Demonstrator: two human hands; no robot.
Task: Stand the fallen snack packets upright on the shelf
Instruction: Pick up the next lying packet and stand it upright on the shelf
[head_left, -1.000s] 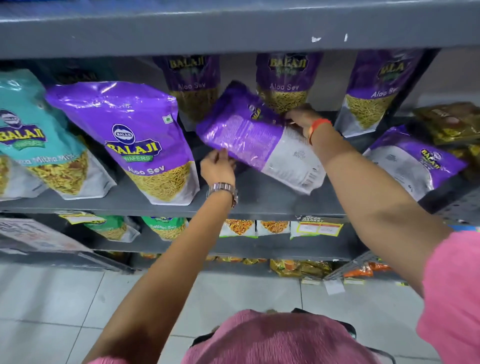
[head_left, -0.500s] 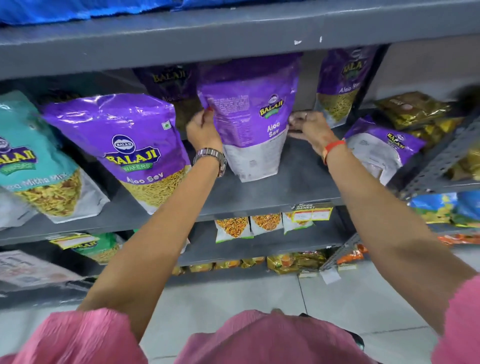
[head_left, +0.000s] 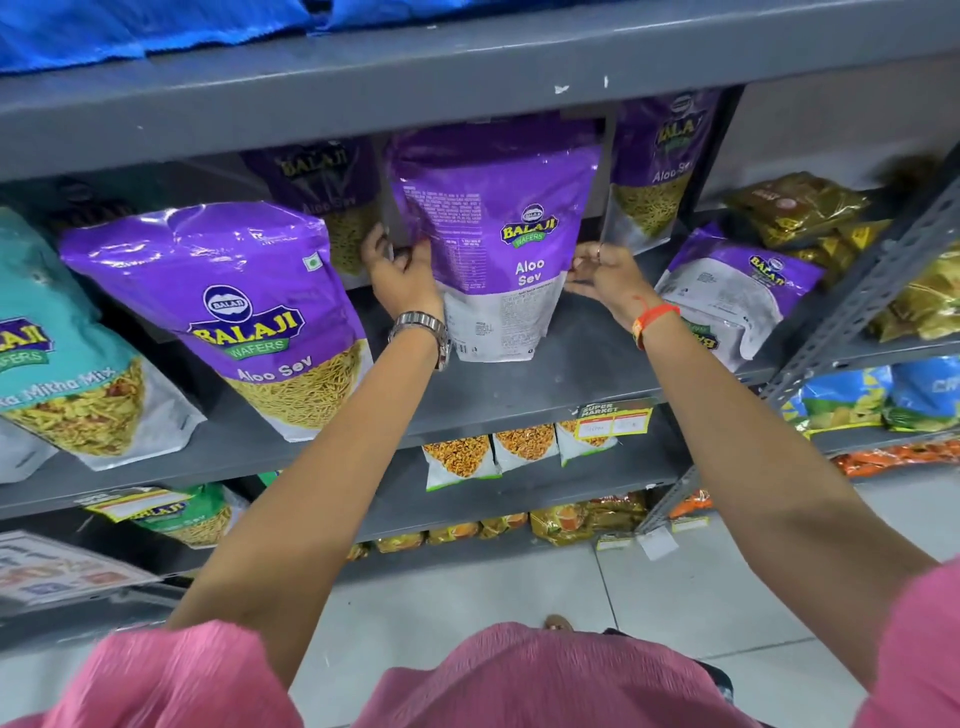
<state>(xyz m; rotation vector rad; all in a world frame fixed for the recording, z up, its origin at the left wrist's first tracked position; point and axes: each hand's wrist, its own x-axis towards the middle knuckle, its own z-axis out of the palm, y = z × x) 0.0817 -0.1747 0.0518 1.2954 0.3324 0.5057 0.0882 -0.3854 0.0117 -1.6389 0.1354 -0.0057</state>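
Note:
A purple Aloo Sev packet (head_left: 498, 244) stands upright on the grey shelf (head_left: 519, 384), its back side with small print facing me. My left hand (head_left: 402, 275) grips its left edge and my right hand (head_left: 602, 273) holds its right edge. Another purple Aloo Sev packet (head_left: 737, 291) lies fallen on the shelf to the right. A large Aloo Sev packet (head_left: 234, 312) leans upright at the left. Two more purple packets (head_left: 654, 166) stand at the back of the shelf.
A teal Mitha Mix packet (head_left: 57, 353) stands at far left. The upper shelf's edge (head_left: 467, 67) hangs just above the held packet. Gold and brown packets (head_left: 800, 208) fill the neighbouring rack at right. Lower shelves hold small snack packets (head_left: 493, 452). Tiled floor below.
The packet went from tilted and lying across the shelf to upright between both hands, and has been set a little further back on the shelf.

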